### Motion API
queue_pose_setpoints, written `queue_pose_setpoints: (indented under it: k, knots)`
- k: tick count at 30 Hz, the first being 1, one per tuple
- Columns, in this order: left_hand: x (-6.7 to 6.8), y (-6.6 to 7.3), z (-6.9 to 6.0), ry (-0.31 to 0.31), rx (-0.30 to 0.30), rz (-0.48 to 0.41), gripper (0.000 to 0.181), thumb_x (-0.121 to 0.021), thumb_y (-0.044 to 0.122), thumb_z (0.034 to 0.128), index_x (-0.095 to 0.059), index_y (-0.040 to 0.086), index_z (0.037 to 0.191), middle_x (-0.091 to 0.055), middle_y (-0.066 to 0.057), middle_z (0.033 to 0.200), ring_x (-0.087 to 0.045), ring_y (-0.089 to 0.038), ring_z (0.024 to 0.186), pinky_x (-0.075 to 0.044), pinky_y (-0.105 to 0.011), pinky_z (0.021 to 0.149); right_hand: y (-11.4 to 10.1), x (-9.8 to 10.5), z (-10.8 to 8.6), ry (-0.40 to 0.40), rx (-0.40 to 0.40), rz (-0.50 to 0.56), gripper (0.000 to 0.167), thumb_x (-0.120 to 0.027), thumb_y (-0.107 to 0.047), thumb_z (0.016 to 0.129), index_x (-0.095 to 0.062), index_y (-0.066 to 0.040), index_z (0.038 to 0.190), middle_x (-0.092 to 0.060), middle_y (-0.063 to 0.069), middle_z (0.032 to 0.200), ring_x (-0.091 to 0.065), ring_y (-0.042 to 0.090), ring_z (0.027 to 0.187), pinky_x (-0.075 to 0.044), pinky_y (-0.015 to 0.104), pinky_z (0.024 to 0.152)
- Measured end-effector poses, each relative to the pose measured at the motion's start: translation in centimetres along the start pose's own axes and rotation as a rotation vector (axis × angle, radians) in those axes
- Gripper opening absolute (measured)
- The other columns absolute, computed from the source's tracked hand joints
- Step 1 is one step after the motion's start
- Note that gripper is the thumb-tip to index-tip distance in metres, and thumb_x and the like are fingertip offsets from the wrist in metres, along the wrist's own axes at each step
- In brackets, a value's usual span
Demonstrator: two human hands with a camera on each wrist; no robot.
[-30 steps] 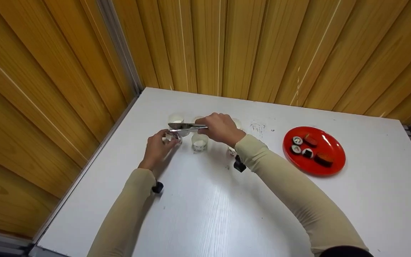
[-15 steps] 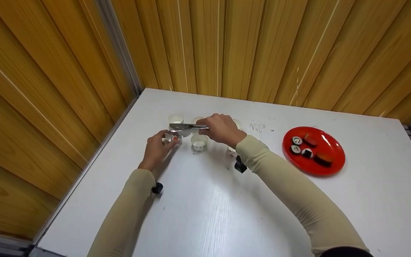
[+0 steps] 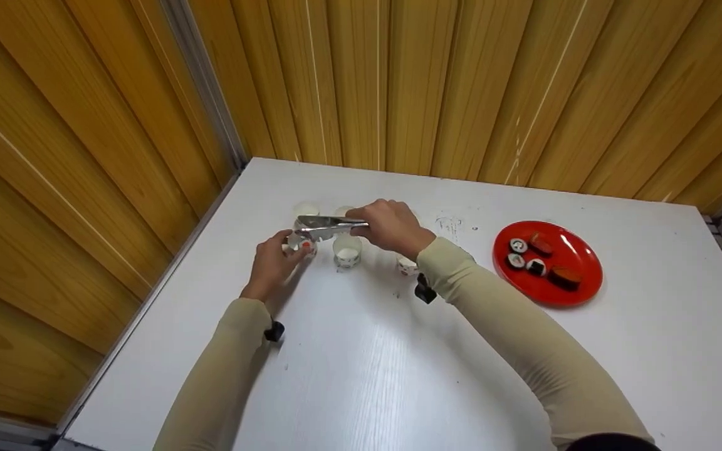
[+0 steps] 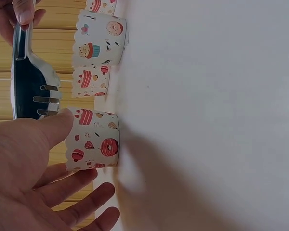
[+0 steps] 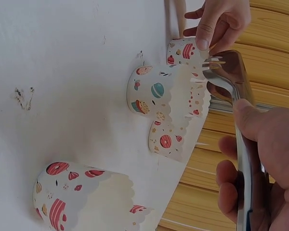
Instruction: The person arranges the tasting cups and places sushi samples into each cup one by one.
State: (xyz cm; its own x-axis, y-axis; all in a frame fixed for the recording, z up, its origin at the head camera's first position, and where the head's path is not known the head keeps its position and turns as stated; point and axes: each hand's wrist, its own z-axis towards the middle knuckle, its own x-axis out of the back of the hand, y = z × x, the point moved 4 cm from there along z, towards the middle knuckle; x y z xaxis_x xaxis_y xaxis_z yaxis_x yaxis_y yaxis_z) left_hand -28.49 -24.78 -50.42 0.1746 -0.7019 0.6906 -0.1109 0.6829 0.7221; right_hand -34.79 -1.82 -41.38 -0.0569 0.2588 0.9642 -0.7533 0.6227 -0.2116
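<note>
My left hand [image 3: 271, 260] holds a patterned paper baking cup [image 4: 98, 139], which stands on the white table, between thumb and fingers. In my right hand [image 3: 392, 225] are metal serving tongs [image 3: 318, 221], gripped by the handles. One arm of the tongs ends in fork tines, the other in a broad flat blade, as the right wrist view shows. Their ends hover over the mouth of the held cup, slightly apart; no food shows between them. Beside it stands another baking cup [image 3: 347, 255], and a further cup [image 5: 82, 197] sits nearest my right wrist.
More baking cups stand behind, among them one at the back left [image 3: 306, 208]; my right hand partly covers others. A red plate [image 3: 577, 247] on the right carries several sushi pieces. Wood-look panels [image 3: 417, 88] border the table [image 3: 361, 376] at the back and left.
The ends of the tongs have spread slightly apart over the cup. More of the held cup's red print shows in the head view. Both hands stay in nearly the same place.
</note>
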Motion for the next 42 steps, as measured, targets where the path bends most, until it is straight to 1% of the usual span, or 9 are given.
queue_pose_setpoints:
  k: [4,12,16,17,20,24,28,36,42]
  knots:
    - [0.2,-0.1,0.2,-0.012,0.020,-0.005,0.062,-0.073,0.031,0.0971,-0.051,0.000,0.147,-0.061,-0.022,0.137,-0.064,-0.034,0.113,-0.052,-0.048,0.097,0.4,0.5,-0.3,-0.001,0.003,0.004,0.021,-0.072,-0.029,0.098,-0.076,-0.022,0.118,-0.077,-0.002,0.100,-0.059,0.016,0.073,-0.047,0.035,0.062]
    - [0.2,-0.2,0.6,-0.034,0.040,0.027,0.066,-0.070,0.032,0.0986,-0.046,0.000,0.151,-0.058,-0.024,0.141,-0.058,-0.037,0.126,-0.045,-0.051,0.107,1.6,1.9,-1.5,-0.006,-0.006,-0.019,0.031,-0.070,-0.032,0.099,-0.071,-0.019,0.127,-0.076,0.000,0.105,-0.062,0.018,0.078,-0.050,0.038,0.066]
    - [0.2,-0.2,0.8,-0.017,0.034,0.040,0.067,-0.069,0.034,0.0989,-0.045,0.000,0.152,-0.057,-0.023,0.143,-0.053,-0.038,0.133,-0.041,-0.052,0.111,2.6,2.6,-2.3,-0.007,-0.019,-0.018,0.029,-0.070,-0.033,0.099,-0.070,-0.020,0.124,-0.074,-0.002,0.099,-0.060,0.017,0.077,-0.047,0.035,0.063]
    - [0.1,-0.2,0.9,-0.005,0.025,0.047,0.067,-0.069,0.034,0.0987,-0.046,0.000,0.151,-0.057,-0.023,0.144,-0.052,-0.038,0.134,-0.040,-0.052,0.112,2.9,2.7,-2.6,-0.007,-0.023,-0.016,0.028,-0.071,-0.033,0.099,-0.069,-0.020,0.124,-0.074,-0.002,0.097,-0.060,0.017,0.076,-0.046,0.034,0.062]
    - [0.2,0.2,0.9,0.062,-0.051,0.060,0.062,-0.071,0.030,0.0974,-0.051,-0.002,0.147,-0.057,-0.023,0.142,-0.052,-0.040,0.133,-0.040,-0.053,0.111,3.7,3.2,-3.3,0.004,-0.035,-0.018,0.026,-0.071,-0.033,0.099,-0.069,-0.020,0.121,-0.072,-0.002,0.093,-0.059,0.018,0.075,-0.045,0.034,0.061]
    - [0.5,1.3,0.7,0.172,-0.189,0.089,0.055,-0.074,0.023,0.0947,-0.058,-0.003,0.140,-0.059,-0.022,0.139,-0.054,-0.040,0.127,-0.042,-0.052,0.107,4.8,3.9,-4.5,0.012,-0.068,-0.022,0.027,-0.072,-0.034,0.098,-0.067,-0.021,0.121,-0.070,-0.003,0.091,-0.060,0.019,0.077,-0.046,0.036,0.063]
    - [0.3,2.4,0.3,0.221,-0.256,0.093,0.053,-0.074,0.022,0.0948,-0.058,-0.001,0.139,-0.057,-0.021,0.141,-0.054,-0.039,0.126,-0.044,-0.051,0.106,5.9,4.5,-5.6,0.013,-0.096,-0.019,0.035,-0.072,-0.035,0.098,-0.065,-0.021,0.129,-0.072,-0.001,0.097,-0.063,0.021,0.083,-0.049,0.040,0.067]
    - [-0.9,3.7,-0.1,0.182,-0.327,0.041,0.056,-0.075,0.025,0.0960,-0.056,0.000,0.142,-0.057,-0.019,0.142,-0.054,-0.035,0.132,-0.043,-0.049,0.109,7.9,5.3,-7.7,0.001,-0.153,-0.014,0.046,-0.071,-0.036,0.098,-0.061,-0.019,0.139,-0.074,0.003,0.108,-0.066,0.023,0.089,-0.054,0.043,0.075]
    - [-2.0,4.0,-0.2,0.103,-0.332,0.025,0.059,-0.074,0.028,0.0964,-0.054,-0.001,0.144,-0.055,-0.019,0.147,-0.049,-0.035,0.138,-0.039,-0.050,0.113,9.2,5.7,-9.3,-0.011,-0.215,0.022,0.049,-0.074,-0.037,0.096,-0.061,-0.022,0.141,-0.074,0.001,0.111,-0.066,0.022,0.093,-0.056,0.042,0.077]
